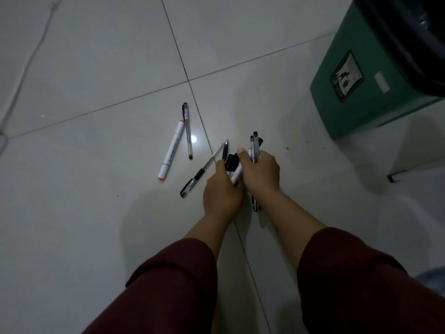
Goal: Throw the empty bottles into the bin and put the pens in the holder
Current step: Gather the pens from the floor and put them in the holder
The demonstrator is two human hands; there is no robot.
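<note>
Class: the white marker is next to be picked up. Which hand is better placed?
Left hand: it is nearer the marker, and the right hand grips a bundle of pens.

Floor [84, 213] free at left & front; green bin [356, 92] blocks far right; loose pens [179, 141] lie ahead.

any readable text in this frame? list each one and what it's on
"COLOR" – on the barrel of the white marker with orange ends, lying on the floor; smaller print beside it is too small to read.
Sticker on the green bin: pictogram figures and lines of print, too blurred to read.
Pale label on the bin: nothing legible.
Clear pen on the floor: dark label near its cap, unreadable.
</note>
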